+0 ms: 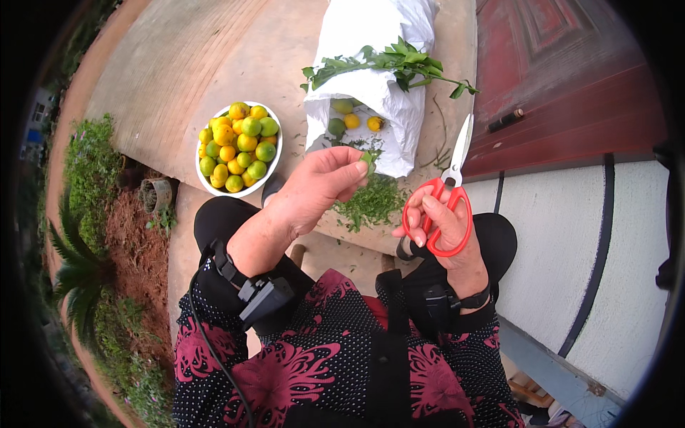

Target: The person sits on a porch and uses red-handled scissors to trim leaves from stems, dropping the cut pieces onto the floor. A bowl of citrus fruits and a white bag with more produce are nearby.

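My left hand (326,179) pinches a small green leaf piece (368,159) between thumb and fingertips. Red-handled scissors (464,214) are in my right hand (447,224), with the blades pointing up and away from me. Below and between the hands lies a heap of green clippings (372,202) on the concrete. Just beyond it, a white woven plastic sack (398,112) lies with its mouth towards me, a few green and yellow citrus fruits (351,121) inside. A leafy green branch (396,60) rests across the sack. To the left stands a white bowl (280,140) heaped with citrus fruits (235,147).
A dark red panelled door (562,107) and a pale wall (551,208) stand on the right. At the left, the concrete edge borders reddish soil (128,246) with plants and a pot (156,195). My knees flank the clippings.
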